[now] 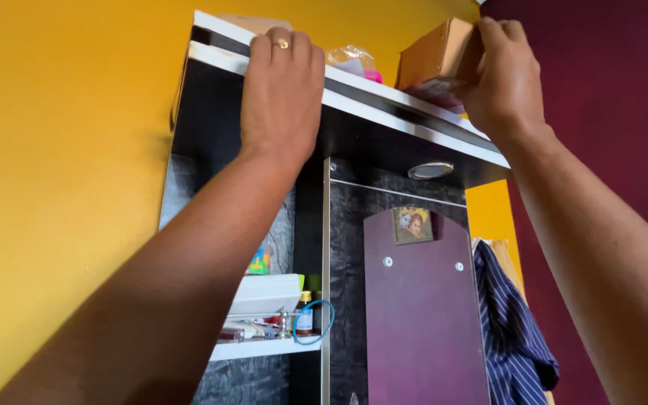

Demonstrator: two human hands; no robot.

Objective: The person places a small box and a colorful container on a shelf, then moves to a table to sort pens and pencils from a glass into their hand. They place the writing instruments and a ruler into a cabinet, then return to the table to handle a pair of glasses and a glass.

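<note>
I look up at a tall black cabinet with a white-edged top (384, 105). My left hand (283, 90), a ring on one finger, rests flat against the front edge of that top. My right hand (504, 79) grips a brown cardboard box (436, 56) that sits tilted on the cabinet top at the right. Between my hands, a clear plastic bag (350, 56) and something pink (373, 75) lie on the top.
A mirror panel (421, 315) with a small picture (412, 225) fills the cabinet's middle. A shelf (264, 349) at the lower left holds a white container, small bottles and a blue ring. A striped blue shirt (511, 330) hangs to the right. Yellow wall left, maroon wall right.
</note>
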